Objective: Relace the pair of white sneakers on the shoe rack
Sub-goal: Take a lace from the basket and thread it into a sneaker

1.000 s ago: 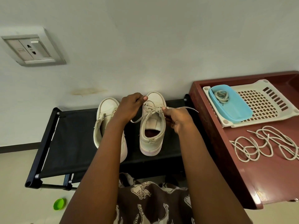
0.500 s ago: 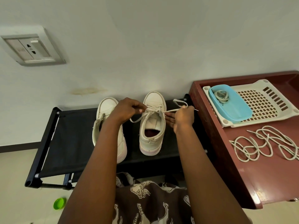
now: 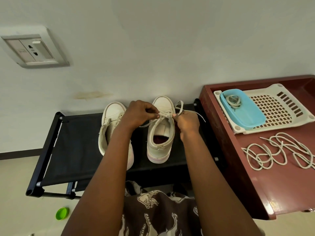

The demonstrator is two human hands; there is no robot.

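Shoe rack [image 3: 76, 142]: black fabric shelf, back edge to the wall. Two white sneakers on it, toes to the back edge, heels to the front edge.

Right sneaker [image 3: 162, 133] stands toward the rack's right end. Left sneaker [image 3: 112, 120] is just beside it near mid-shelf, partly hidden under the left forearm. Its eyelets look bare, not certain.

Both hands work over the right sneaker's throat, at the top eyelets.
- Left hand [image 3: 138, 114]: fingers curled, thumb and fingertips pinching the lace [image 3: 163, 115] on the shoe's left side.
- Right hand [image 3: 188, 121]: same pinch on the shoe's right side.

The lace runs taut between the two pinches, crosswise to the shoe's heel-to-toe axis. One tail drops toward the front edge below the left hand. A loop and a tail stick out past the right hand toward the back right corner.

Judgement: this looks like tightening or starting the knot on this shoe. The crossing sits over the tongue, midway between the hands, neither one nearer. The pull should go outward along the rack's length, square to the shoe. The left sneaker, likely next, lies nearer the left hand.

Off the rack: a side table [image 3: 281, 184] just beside the right end carries loose laces [image 3: 279, 152] and a white tray [image 3: 281, 108] with a blue tub [image 3: 245, 113].
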